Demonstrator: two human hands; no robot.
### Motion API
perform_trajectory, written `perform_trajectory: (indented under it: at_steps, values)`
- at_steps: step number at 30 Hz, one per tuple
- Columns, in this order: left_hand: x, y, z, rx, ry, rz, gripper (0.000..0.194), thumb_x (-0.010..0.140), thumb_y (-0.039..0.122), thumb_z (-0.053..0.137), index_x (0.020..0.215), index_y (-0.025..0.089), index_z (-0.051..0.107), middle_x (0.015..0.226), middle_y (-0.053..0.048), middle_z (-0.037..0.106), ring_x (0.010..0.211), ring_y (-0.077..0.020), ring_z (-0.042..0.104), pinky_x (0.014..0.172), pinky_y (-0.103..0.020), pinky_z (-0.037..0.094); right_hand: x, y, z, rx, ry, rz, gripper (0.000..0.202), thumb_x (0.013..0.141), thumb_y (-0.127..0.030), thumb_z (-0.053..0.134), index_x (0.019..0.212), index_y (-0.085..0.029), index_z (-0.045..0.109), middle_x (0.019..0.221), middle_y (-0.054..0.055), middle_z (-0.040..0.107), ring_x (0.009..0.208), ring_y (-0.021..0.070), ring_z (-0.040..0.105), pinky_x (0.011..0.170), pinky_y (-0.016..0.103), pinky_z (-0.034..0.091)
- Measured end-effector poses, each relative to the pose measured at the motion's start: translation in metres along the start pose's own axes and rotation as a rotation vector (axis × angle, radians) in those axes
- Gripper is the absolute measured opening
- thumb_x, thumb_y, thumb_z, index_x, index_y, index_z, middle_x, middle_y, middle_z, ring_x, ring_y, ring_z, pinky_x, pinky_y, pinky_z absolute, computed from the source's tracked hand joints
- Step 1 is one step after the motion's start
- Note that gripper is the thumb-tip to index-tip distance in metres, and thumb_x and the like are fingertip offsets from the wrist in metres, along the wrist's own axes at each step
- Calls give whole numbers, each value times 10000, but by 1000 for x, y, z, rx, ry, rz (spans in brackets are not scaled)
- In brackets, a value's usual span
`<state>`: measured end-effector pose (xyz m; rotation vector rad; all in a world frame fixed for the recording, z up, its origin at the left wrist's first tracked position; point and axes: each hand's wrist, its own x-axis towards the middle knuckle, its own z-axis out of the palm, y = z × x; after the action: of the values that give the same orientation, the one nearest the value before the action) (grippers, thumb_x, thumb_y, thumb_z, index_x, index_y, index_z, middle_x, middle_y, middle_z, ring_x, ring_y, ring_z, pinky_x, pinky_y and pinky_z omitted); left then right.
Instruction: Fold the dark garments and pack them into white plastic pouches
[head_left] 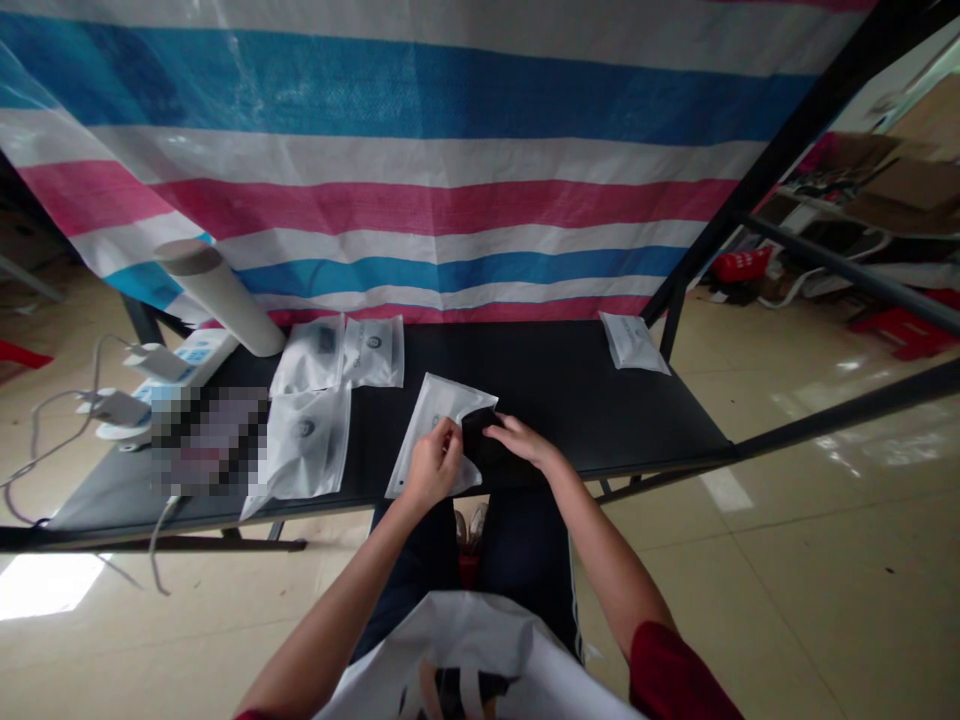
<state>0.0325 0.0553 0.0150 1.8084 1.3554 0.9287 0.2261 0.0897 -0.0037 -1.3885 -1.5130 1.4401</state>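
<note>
A white frosted zip pouch (pixel 424 420) lies at a slant on the black table in front of me. My left hand (pixel 435 465) is closed, its fingers pinching the pouch near its open right edge. At that opening a flat black item (pixel 478 428) shows, dark against the white plastic; its exact kind is unclear. My right hand (pixel 523 440) holds the right side of this black item between thumb and fingers. How much of the item sits inside the pouch is hidden.
Several filled white pouches (pixel 306 430) lie on the left of the table (pixel 570 390), and another pouch (pixel 634 342) at the far right. Beyond them, a white bottle (pixel 229 300), a power strip (pixel 202 350) with plugged chargers and cables. A striped sheet (pixel 450 200) hangs behind.
</note>
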Motion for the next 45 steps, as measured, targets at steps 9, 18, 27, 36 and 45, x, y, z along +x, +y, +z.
perform_trajectory:
  at_steps: [9, 18, 27, 36, 45]
  values:
    - [-2, 17, 11, 137, -227, 70, 217, 941, 292, 372, 789, 200, 496, 592, 18, 514, 523, -123, 483, 549, -239, 315, 12, 13, 25, -32, 272, 15, 410, 727, -546, 629, 579, -174, 541, 555, -15, 523, 581, 155, 543, 541, 243, 414]
    - [7, 31, 10, 415, -166, 135, 229, 954, 315, 397, 884, 202, 583, 689, -23, 628, 634, -170, 604, 584, -250, 325, 20, 14, 30, -32, 141, -66, 249, 659, -314, 671, 501, -161, 554, 500, 2, 560, 635, 186, 569, 538, 236, 381]
    - [5, 29, 8, 522, -128, 244, 343, 957, 480, 438, 889, 182, 592, 892, -72, 640, 881, -226, 594, 752, -315, 434, -1, 16, 24, 277, 285, -138, 319, 770, -481, 629, 830, -168, 658, 834, 63, 708, 796, 205, 658, 682, 292, 504]
    - [-15, 11, 0, 564, -221, 425, 346, 784, 352, 721, 1063, 181, 607, 1065, -80, 610, 985, -263, 549, 841, -389, 482, -50, 21, 14, 251, -35, 36, 406, 746, -544, 716, 859, -209, 517, 702, -25, 625, 624, 142, 641, 535, 237, 483]
    - [-19, -1, 3, 531, -137, 500, 143, 905, 153, 561, 889, 191, 698, 850, -35, 664, 812, -178, 595, 741, -295, 490, -36, 22, 29, 405, 33, 39, 524, 586, -531, 835, 728, -213, 444, 638, -60, 569, 564, 116, 598, 550, 249, 498]
